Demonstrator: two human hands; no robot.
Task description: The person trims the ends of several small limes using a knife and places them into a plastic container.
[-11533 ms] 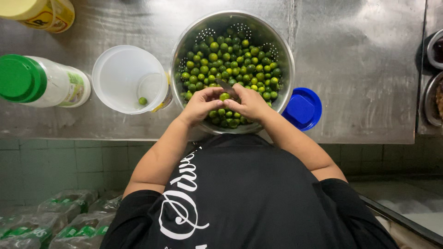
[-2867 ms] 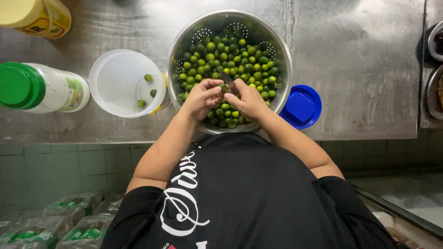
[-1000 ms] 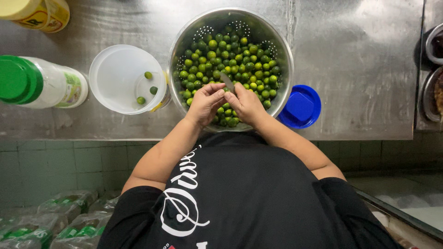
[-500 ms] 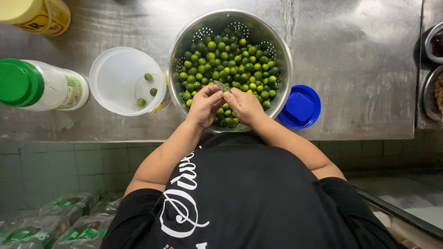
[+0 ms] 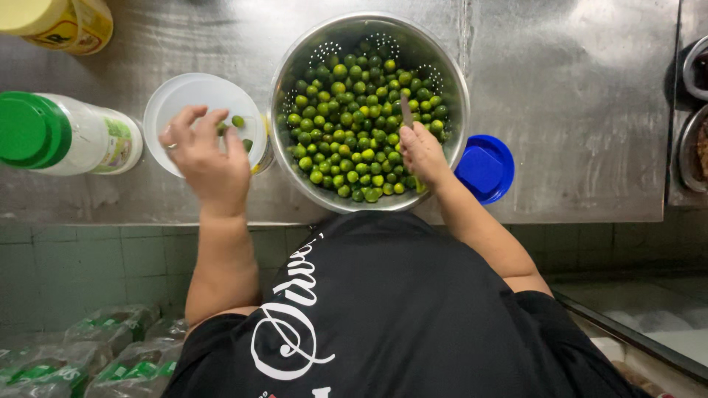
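Left hand (image 5: 205, 158): fingers spread wide, palm down, holding nothing, hovering over the near rim of the white tub (image 5: 171, 96). Two or three small green fruits (image 5: 237, 121) lie in the tub at about 3 o'clock of its floor; one is partly covered by the fingertips, so the count is unsure. A ring shows on one finger.

Right hand (image 5: 422, 151): closed around a small knife (image 5: 406, 112), blade pointing to 12 o'clock over the heap. The handle is buried in the fist, and whether a fruit is also pinched there cannot be told.

Metal colander (image 5: 295, 59): round, perforated, heaped with small green limes (image 5: 346, 125), some yellowing. The right hand sits over its 4 o'clock rim. The tub's rim nearly meets the colander's at 9 o'clock, with little gap between them.

Outward: a blue lid (image 5: 488, 166) lies just beside the colander at 4 o'clock, partly behind the right wrist. A green-capped plastic bottle (image 5: 66, 136) lies on its side at 9 o'clock of the tub, near it. A yellow container (image 5: 63, 22) is cut off at the top left corner.

Steel counter (image 5: 575, 96): open bare metal from the colander out to 3 o'clock, up to dark bowls (image 5: 693, 110) cropped by the right edge; their contents are unreadable. The counter's front edge runs just under both forearms. Below it, bagged goods (image 5: 96, 354) appear at 7 o'clock, blurred.
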